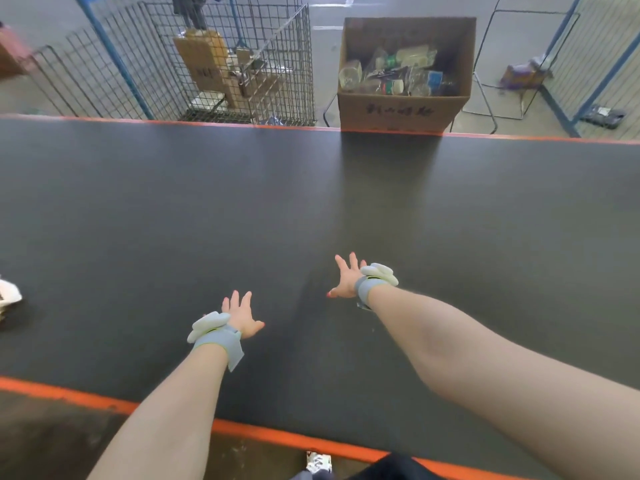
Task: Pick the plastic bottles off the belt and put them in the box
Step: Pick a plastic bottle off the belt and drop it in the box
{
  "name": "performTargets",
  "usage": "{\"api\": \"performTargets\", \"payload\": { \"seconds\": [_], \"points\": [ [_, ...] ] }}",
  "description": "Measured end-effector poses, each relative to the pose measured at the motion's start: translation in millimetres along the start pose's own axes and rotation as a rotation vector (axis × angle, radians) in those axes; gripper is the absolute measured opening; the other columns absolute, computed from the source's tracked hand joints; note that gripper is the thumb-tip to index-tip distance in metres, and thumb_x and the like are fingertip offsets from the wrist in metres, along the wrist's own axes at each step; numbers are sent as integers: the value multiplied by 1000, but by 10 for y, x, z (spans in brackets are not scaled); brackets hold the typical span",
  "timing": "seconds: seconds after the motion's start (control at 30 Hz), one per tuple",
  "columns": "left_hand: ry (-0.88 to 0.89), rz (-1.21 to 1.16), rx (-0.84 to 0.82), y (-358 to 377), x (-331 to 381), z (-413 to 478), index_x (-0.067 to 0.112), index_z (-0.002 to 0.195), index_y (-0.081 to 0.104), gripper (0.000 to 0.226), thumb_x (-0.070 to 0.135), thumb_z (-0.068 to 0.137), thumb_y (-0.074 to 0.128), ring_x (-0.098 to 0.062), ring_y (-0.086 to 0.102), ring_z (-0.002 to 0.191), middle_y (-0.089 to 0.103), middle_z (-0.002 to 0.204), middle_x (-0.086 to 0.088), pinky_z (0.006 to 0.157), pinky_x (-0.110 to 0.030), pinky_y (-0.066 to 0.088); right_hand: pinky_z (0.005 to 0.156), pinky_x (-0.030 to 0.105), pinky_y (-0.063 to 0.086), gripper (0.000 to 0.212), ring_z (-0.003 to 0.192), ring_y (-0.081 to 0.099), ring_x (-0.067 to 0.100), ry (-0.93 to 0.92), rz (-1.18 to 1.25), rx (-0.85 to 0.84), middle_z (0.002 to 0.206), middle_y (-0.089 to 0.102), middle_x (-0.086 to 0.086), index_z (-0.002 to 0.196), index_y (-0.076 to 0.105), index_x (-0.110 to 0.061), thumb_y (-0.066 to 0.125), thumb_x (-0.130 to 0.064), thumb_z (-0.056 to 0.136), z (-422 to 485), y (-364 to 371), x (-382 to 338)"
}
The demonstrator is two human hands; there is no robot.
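Note:
A wide dark belt with orange edges runs across the view. Beyond its far edge stands an open cardboard box holding several clear plastic bottles. My left hand hovers over the near middle of the belt, fingers spread, holding nothing. My right hand reaches a little farther out, fingers also spread and empty. Both wrists wear grey bands with pale trackers. No bottle lies on the belt near either hand.
A white crumpled item lies on the belt at the far left edge of view. A wire mesh cage with cardboard inside stands behind the belt, left of the box. Blue fence frames line the back right.

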State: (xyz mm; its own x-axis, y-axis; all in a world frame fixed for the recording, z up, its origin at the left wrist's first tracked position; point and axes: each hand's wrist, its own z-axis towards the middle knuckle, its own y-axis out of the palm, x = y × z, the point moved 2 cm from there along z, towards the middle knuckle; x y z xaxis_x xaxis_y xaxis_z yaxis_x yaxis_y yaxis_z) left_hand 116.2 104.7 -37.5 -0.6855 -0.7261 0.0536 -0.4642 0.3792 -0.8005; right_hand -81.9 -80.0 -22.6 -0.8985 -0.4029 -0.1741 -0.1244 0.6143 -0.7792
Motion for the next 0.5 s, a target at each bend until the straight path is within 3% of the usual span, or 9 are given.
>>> {"api": "performTargets", "payload": {
  "seconds": [0.23,0.4,0.5],
  "points": [
    [-24,-62,-17,-27,-169,-77,22,154,2,82,37,94,55,-30,-5,148,-12,160,-7,120,-43,9,117,46,15,101,149,-5,32,-57,-29,-43,161,-16,0,153,-9,-35,63,-52,85,31,148,-372],
    [-17,-54,-37,110,-239,-107,22,154,5,80,38,93,56,-28,-11,148,-15,160,-7,120,-44,7,109,45,33,103,146,14,34,-4,-41,-106,161,-16,5,152,-11,-39,64,-53,83,34,332,-323],
    [-22,-3,-19,103,-255,-125,25,153,6,79,41,93,54,-24,-12,148,-14,160,-5,119,-51,7,106,44,36,102,142,26,36,10,-34,-100,161,-15,7,152,-13,-37,62,-53,85,29,291,-329]
  ]
}}
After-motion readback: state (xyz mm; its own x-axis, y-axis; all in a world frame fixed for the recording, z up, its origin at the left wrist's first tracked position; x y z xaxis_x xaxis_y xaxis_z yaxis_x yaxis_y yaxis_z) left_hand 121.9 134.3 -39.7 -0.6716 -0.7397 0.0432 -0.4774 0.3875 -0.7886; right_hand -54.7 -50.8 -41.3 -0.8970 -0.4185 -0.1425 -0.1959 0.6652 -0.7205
